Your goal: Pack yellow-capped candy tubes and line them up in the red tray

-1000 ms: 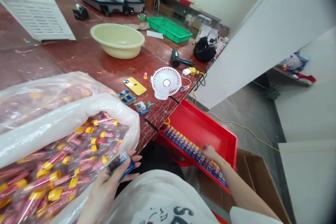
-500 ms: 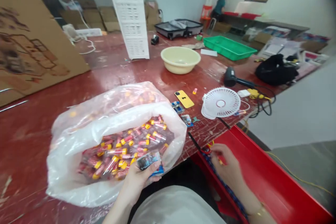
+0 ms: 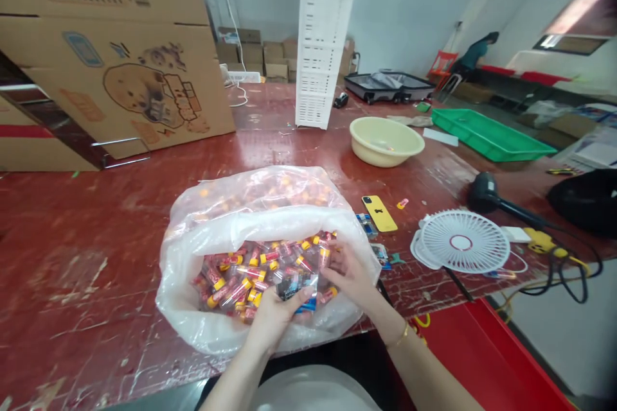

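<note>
My left hand (image 3: 277, 318) is closed on a small printed packet (image 3: 297, 286), dark on top with blue at the bottom, held over the front of a large translucent plastic bag (image 3: 193, 327). Inside the bag lie many small clear tubes (image 3: 250, 273) with yellow caps and pink-red contents. At the bag's right side, my right hand (image 3: 351, 276) reaches in, its thumb and bent fingers at a yellow-capped tube (image 3: 324, 258). The bag's mouth gapes toward me.
Right of the bag lie a yellow phone (image 3: 380, 213), another packet (image 3: 380, 255), a loose tube (image 3: 402, 203) and a white fan (image 3: 460, 243). Behind stand a cream basin (image 3: 385, 148), a green tray (image 3: 486, 135) and a white rack (image 3: 321, 51). A large carton (image 3: 144, 70) stands left; a red drawer (image 3: 482, 347) is below.
My right hand has moved from the red drawer, left into the bag among the tubes. My left hand still holds the packet. The view has turned left.
</note>
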A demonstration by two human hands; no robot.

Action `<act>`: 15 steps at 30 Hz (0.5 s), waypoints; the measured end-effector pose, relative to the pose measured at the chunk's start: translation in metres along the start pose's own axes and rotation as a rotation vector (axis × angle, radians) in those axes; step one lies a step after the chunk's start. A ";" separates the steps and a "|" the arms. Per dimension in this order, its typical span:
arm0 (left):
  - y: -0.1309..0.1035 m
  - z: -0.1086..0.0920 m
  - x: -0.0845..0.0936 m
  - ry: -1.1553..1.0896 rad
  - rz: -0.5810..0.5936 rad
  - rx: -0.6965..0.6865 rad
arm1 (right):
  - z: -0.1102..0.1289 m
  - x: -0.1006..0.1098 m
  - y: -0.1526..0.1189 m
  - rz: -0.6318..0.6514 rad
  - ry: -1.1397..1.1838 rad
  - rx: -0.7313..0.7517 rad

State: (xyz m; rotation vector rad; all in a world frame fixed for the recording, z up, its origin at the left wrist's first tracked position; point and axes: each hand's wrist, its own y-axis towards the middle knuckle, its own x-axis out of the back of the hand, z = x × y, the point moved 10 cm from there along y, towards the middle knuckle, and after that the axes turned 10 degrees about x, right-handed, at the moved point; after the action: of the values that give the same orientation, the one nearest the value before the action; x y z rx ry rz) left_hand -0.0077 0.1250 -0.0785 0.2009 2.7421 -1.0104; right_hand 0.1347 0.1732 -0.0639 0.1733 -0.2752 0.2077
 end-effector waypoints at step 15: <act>0.003 -0.017 -0.010 0.090 0.010 -0.099 | 0.117 0.034 -0.003 -0.070 -0.228 0.482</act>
State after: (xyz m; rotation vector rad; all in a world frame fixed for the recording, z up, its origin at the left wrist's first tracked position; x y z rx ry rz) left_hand 0.0001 0.1377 -0.0658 0.2490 2.8604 -0.8814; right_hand 0.1383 0.1533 0.0560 0.6857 -0.4424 0.1819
